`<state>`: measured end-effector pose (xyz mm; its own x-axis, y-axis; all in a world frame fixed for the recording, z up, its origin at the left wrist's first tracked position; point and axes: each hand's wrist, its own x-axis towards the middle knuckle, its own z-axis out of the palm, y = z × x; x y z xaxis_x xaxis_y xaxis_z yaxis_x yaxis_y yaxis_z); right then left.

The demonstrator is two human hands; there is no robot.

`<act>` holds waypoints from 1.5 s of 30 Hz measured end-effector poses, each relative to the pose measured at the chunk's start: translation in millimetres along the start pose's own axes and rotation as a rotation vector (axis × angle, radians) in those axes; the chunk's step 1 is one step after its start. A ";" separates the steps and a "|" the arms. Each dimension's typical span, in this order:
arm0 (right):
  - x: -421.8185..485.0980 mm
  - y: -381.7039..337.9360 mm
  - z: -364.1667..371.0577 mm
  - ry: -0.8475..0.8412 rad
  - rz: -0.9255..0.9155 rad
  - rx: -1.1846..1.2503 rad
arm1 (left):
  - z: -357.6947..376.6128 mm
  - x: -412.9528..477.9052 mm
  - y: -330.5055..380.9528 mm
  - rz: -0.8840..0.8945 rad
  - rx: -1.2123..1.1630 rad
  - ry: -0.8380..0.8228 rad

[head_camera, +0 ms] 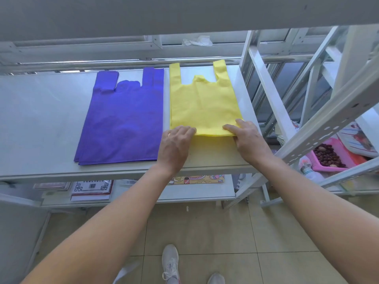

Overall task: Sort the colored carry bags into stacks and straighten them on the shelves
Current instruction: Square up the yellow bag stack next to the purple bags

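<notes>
A stack of yellow carry bags (203,105) lies flat on the right part of the white shelf (41,119), handles pointing away from me. A stack of blue carry bags (123,124) lies just left of it, the two stacks almost touching. My left hand (176,144) holds the yellow stack's near left corner with bent fingers; its thumb is hidden. My right hand (248,138) pinches the near right corner, fingers on top and thumb at the edge.
White metal shelf posts (264,89) rise right of the yellow stack. A pink basket (332,154) of dark fruit sits lower right. Boxes and printed packs (92,189) lie on the shelf below. My shoes (170,263) stand on the tiled floor.
</notes>
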<state>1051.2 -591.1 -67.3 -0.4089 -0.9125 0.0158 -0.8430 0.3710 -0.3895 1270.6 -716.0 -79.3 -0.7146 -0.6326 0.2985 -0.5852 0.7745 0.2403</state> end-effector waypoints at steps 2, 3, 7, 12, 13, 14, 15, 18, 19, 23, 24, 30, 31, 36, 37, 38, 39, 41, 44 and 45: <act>8.4 0.7 4.5 -0.058 0.077 0.013 | 11.1 7.4 -2.1 -0.161 -0.099 -0.042; 9.6 0.8 6.4 -0.068 0.102 0.023 | 14.1 7.6 -1.0 -0.222 -0.162 -0.067; 8.4 -0.7 10.0 -0.032 0.204 0.152 | 8.7 -1.6 8.9 -0.365 -0.390 -0.119; 2.4 -7.8 10.6 -0.029 0.265 0.251 | -4.4 -0.9 14.8 -0.539 -0.597 -0.096; 1.5 -9.3 9.7 -0.025 0.260 0.269 | -6.4 1.4 15.9 -0.546 -0.600 -0.094; 1.5 -9.6 9.3 -0.011 0.249 0.288 | -7.3 3.5 16.0 -0.537 -0.590 -0.100; 1.2 -9.8 8.3 0.005 0.236 0.303 | -7.6 5.5 14.6 -0.518 -0.573 -0.114; 1.0 -4.4 6.5 0.025 0.184 0.269 | -5.6 9.3 0.9 -0.412 -0.444 -0.171; 0.8 -1.5 5.5 0.016 0.162 0.234 | -3.8 9.6 -6.2 -0.350 -0.377 -0.183; 1.2 3.0 2.0 0.010 -0.059 0.081 | 1.3 12.3 -25.7 -0.055 -0.285 -0.256; 2.2 2.1 2.4 0.005 -0.144 0.050 | 2.3 14.4 -25.4 0.024 -0.295 -0.269; 13.5 -7.9 3.9 -0.149 -0.337 0.006 | 8.6 35.0 -4.8 0.320 -0.186 -0.314; 14.6 -8.3 2.6 -0.147 -0.344 0.008 | 9.0 37.0 -3.6 0.347 -0.147 -0.296; 20.1 -7.0 -5.0 -0.175 -0.386 -0.050 | 12.0 40.1 -4.2 0.567 0.088 -0.168; 20.5 -6.7 -7.3 -0.188 -0.383 -0.056 | 12.1 40.2 -4.5 0.590 0.107 -0.152; 21.1 -6.0 -9.7 -0.205 -0.376 -0.054 | 10.9 40.5 -4.7 0.580 0.098 -0.155; 21.2 -5.2 -12.1 -0.219 -0.364 -0.049 | 8.6 41.2 -5.2 0.536 0.065 -0.170; 20.4 -1.5 -15.1 -0.230 -0.338 -0.039 | 2.5 44.6 -7.5 0.416 -0.019 -0.215; 21.4 7.1 -16.5 -0.174 -0.290 0.012 | -4.8 52.1 -13.3 0.311 -0.126 -0.347; 22.5 8.7 -17.7 -0.144 -0.265 0.046 | -8.3 54.5 -14.5 0.302 -0.141 -0.413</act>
<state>1028.6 -605.4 -54.0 -0.1204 -0.9927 -0.0069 -0.8954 0.1116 -0.4310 1243.4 -761.7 -58.9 -0.9513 -0.3080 -0.0082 -0.2933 0.8970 0.3308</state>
